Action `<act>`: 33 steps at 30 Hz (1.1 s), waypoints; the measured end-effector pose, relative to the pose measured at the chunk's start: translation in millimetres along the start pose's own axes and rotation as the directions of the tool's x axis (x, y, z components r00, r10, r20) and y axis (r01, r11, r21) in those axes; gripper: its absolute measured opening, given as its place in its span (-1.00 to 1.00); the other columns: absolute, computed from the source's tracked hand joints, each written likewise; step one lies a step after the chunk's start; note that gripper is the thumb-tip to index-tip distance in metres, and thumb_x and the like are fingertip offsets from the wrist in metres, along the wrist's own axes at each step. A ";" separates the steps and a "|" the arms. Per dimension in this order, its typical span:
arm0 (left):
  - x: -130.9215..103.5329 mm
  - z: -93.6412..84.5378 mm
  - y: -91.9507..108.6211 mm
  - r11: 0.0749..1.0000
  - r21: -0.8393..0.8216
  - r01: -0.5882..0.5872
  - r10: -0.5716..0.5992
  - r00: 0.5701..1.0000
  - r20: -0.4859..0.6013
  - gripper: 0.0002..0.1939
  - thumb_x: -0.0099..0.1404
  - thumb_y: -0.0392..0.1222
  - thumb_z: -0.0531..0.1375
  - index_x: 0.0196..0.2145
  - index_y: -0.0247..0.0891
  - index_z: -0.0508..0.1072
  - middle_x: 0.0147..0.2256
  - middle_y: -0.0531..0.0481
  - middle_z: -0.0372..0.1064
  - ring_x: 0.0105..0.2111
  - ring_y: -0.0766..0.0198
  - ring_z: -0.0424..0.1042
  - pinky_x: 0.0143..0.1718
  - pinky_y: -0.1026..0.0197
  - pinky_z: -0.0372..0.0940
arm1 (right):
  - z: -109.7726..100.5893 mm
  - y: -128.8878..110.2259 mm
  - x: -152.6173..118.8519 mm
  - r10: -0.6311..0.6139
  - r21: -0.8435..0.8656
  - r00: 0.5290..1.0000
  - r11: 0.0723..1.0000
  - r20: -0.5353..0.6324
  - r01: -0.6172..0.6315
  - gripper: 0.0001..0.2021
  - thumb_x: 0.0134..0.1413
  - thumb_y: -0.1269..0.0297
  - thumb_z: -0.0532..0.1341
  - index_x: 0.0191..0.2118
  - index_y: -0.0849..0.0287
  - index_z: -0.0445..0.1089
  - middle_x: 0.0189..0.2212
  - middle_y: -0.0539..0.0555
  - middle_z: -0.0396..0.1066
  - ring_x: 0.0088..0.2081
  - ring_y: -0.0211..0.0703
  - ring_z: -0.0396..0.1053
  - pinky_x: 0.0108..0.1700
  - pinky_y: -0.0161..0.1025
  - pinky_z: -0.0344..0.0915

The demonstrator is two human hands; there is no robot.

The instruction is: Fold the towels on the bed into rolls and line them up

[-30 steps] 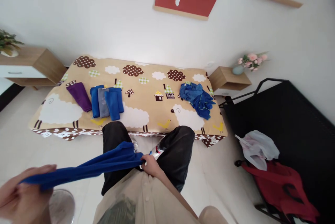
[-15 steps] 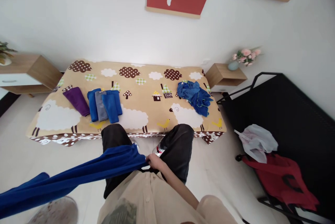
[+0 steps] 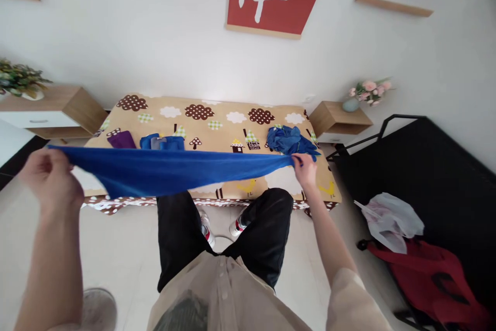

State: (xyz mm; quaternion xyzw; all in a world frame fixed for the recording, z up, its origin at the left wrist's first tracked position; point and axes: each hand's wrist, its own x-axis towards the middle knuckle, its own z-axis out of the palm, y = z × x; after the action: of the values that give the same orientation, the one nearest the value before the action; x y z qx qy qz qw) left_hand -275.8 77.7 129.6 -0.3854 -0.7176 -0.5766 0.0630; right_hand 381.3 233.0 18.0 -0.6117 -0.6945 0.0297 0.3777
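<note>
Blue cloth [image 3: 166, 168] in midair, screening the bed [image 3: 219, 140] near its front edge. I pinch its ends, left hand [image 3: 54, 176], right hand [image 3: 305, 168], apparently for tautness. Folded cloths [image 3: 170, 143] near left edge, crumpled cloths [image 3: 289, 140] near right.

A cloth [image 3: 155, 168] of plain, deep blue colour is held stretched in the air between the left hand [image 3: 54, 173] and the right hand [image 3: 304, 168]. Its upper edge is pulled almost straight and is tilted slightly down toward the right. The lower edge is left loose: a pointed corner is hung near the left end, and the width is narrowed gradually to the gathered right end. Faint lengthwise creases can be seen. The patterned cover [image 3: 220, 135] behind is partly hidden by it.
</note>
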 end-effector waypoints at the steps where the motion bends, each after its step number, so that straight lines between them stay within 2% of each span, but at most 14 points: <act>1: 3.3 14.0 -4.7 0.999 -0.050 0.016 -0.016 1.000 -0.005 -0.59 0.35 0.17 0.14 -0.28 -0.29 0.29 -0.35 0.09 0.34 -0.40 0.42 0.30 -0.09 0.11 0.48 | -12.2 5.6 7.2 0.009 -0.041 0.999 0.999 -0.049 -0.011 -0.64 0.31 0.13 0.11 -0.15 0.23 0.60 -0.17 0.28 0.60 -0.09 0.05 0.49 0.07 -0.07 0.40; 3: 3.2 38.0 -10.7 0.990 -0.124 0.071 -0.064 0.996 0.061 -0.57 0.26 0.15 0.28 -0.24 -0.33 0.38 -0.43 0.13 0.31 -0.46 0.44 0.26 -0.23 0.18 0.46 | -32.7 17.4 14.6 0.047 -0.099 0.993 0.993 -0.106 -0.057 -0.59 0.30 0.04 0.13 -0.15 0.25 0.61 -0.22 0.28 0.61 -0.18 0.04 0.50 0.02 -0.08 0.41; 5: -5.3 55.3 -13.0 0.977 -0.134 0.164 -0.135 0.970 0.202 -0.55 0.26 0.14 0.31 -0.17 -0.33 0.43 -0.45 0.14 0.33 -0.50 0.45 0.26 -0.38 0.26 0.39 | -48.4 31.5 14.7 0.110 -0.120 0.989 0.985 -0.102 -0.122 -0.55 0.26 -0.03 0.15 -0.16 0.27 0.62 -0.34 0.25 0.60 -0.31 0.02 0.51 -0.06 -0.08 0.43; 8: -27.0 74.9 -14.4 0.954 -0.138 0.266 -0.182 0.880 0.438 -0.54 0.29 0.12 0.32 -0.08 -0.32 0.46 -0.47 0.14 0.38 -0.55 0.41 0.29 -0.52 0.31 0.30 | -64.5 58.4 7.2 0.238 -0.093 0.971 0.967 -0.005 -0.237 -0.56 0.17 -0.05 0.20 -0.19 0.24 0.63 -0.51 0.18 0.56 -0.44 0.04 0.53 -0.18 -0.09 0.45; 11: -50.6 97.5 -18.4 0.943 -0.155 0.293 -0.147 0.790 0.596 -0.53 0.31 0.10 0.31 -0.04 -0.36 0.49 -0.47 0.07 0.43 -0.53 0.32 0.38 -0.51 0.25 0.37 | -73.8 89.1 -3.1 0.330 -0.023 0.941 0.944 0.080 -0.329 -0.63 0.10 -0.01 0.23 -0.25 0.20 0.61 -0.48 0.18 0.60 -0.44 0.06 0.58 -0.28 -0.12 0.47; 15: -79.0 133.7 -26.7 0.888 -0.198 0.415 -0.208 0.747 0.632 -0.58 0.28 0.07 0.33 -0.11 -0.35 0.48 -0.27 -0.07 0.49 -0.34 0.15 0.57 -0.35 0.13 0.54 | -78.1 124.2 -15.4 0.370 -0.018 0.927 0.929 0.064 -0.369 -0.66 0.01 -0.01 0.26 -0.32 0.18 0.58 -0.41 0.23 0.63 -0.36 0.11 0.63 -0.22 -0.09 0.50; 18: -95.4 159.1 -33.6 0.842 -0.159 0.516 -0.296 0.687 0.664 -0.62 0.25 0.05 0.36 -0.17 -0.31 0.45 -0.27 -0.08 0.47 -0.32 0.11 0.61 -0.27 0.07 0.58 | -72.2 142.9 -17.8 0.397 -0.081 0.911 0.917 0.113 -0.390 -0.65 -0.05 -0.03 0.27 -0.33 0.17 0.58 -0.44 0.21 0.62 -0.29 0.17 0.64 -0.07 0.01 0.49; 21: -104.7 181.9 -41.6 0.815 -0.099 0.571 -0.360 0.633 0.686 -0.67 0.22 0.00 0.37 -0.24 -0.31 0.44 -0.34 -0.07 0.46 -0.36 0.11 0.61 -0.22 0.03 0.59 | -56.1 155.6 -8.0 0.413 -0.180 0.895 0.906 0.166 -0.384 -0.67 -0.10 -0.02 0.28 -0.40 0.16 0.58 -0.47 0.21 0.60 -0.28 0.20 0.62 -0.01 0.08 0.44; 24: -105.9 205.2 -49.5 0.803 -0.071 0.592 -0.382 0.601 0.702 -0.71 0.24 -0.05 0.36 -0.24 -0.30 0.43 -0.37 -0.05 0.46 -0.37 0.12 0.61 -0.19 -0.01 0.59 | -31.4 162.0 13.2 0.409 -0.248 0.894 0.899 0.184 -0.360 -0.70 -0.09 -0.02 0.28 -0.48 0.14 0.53 -0.51 0.21 0.57 -0.33 0.19 0.58 -0.03 0.10 0.43; 27: -98.2 230.0 -53.1 0.816 -0.075 0.574 -0.371 0.617 0.694 -0.73 0.26 -0.09 0.33 -0.18 -0.30 0.43 -0.40 -0.02 0.42 -0.40 0.14 0.59 -0.18 -0.04 0.59 | -4.6 163.1 37.6 0.409 -0.263 0.903 0.893 0.133 -0.366 -0.71 -0.06 0.01 0.27 -0.50 0.15 0.51 -0.53 0.22 0.54 -0.33 0.20 0.56 0.07 0.20 0.38; 30: -83.5 251.7 -50.9 0.839 -0.147 0.524 -0.318 0.692 0.649 -0.75 0.27 -0.13 0.29 -0.16 -0.31 0.43 -0.38 -0.01 0.41 -0.42 0.19 0.57 -0.17 -0.04 0.59 | 17.7 164.7 55.7 0.402 -0.191 0.913 0.904 0.075 -0.382 -0.71 -0.02 0.05 0.27 -0.39 0.21 0.56 -0.47 0.25 0.56 -0.28 0.20 0.58 0.12 0.22 0.39; 33: -68.8 263.1 -47.6 0.856 -0.267 0.444 -0.224 0.781 0.582 -0.79 0.28 -0.13 0.26 -0.19 -0.31 0.42 -0.27 -0.06 0.45 -0.32 0.19 0.60 -0.06 -0.04 0.56 | 32.9 172.0 62.2 0.318 -0.054 0.948 0.947 0.002 -0.317 -0.65 0.09 0.04 0.23 -0.22 0.23 0.57 -0.29 0.29 0.61 -0.22 0.12 0.61 0.04 0.08 0.50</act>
State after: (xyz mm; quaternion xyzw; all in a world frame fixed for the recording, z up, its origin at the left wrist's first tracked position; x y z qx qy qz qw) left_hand -164.7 273.3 -30.4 -0.3978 -0.6347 -0.5794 -0.3213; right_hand 507.2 344.1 -61.7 -0.7250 -0.5896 0.0749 0.3481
